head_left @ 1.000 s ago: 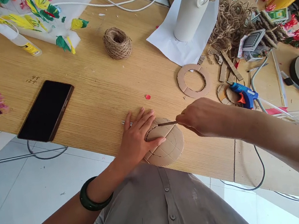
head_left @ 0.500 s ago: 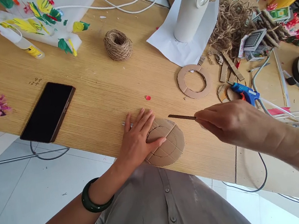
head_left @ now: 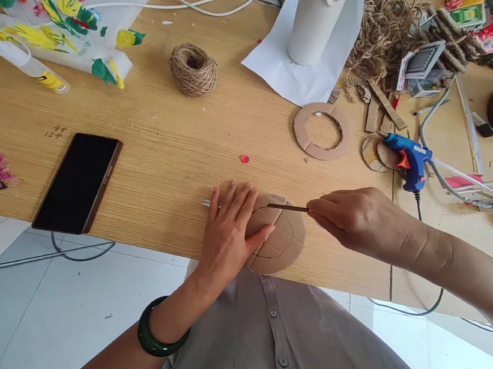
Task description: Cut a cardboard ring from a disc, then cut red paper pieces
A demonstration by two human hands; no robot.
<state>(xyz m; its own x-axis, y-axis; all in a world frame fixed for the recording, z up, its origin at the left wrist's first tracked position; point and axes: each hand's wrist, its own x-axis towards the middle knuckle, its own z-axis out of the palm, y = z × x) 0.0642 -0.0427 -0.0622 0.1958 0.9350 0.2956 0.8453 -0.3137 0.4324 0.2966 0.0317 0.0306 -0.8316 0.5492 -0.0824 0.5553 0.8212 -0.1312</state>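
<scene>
A round cardboard disc lies at the table's front edge, with an inner circle and crossing lines marked on it. My left hand rests flat across its left side, fingers stretched out and thumb over the inner circle. Under or beside those fingers, the tip of a silvery pointed tool peeks out; the rest is hidden. My right hand is closed around a thin dark blade. The blade's tip is over the upper part of the disc, near the circle line; whether it touches I cannot tell.
Behind the disc lie a cardboard ring and a ball of twine. A blue glue gun lies to the right, beside cardboard scraps. A white bottle stands on paper. A phone lies left.
My right hand has moved left and slightly toward me, bringing the blade from beside the disc to over it. My left hand stays almost where it was on the disc.
</scene>
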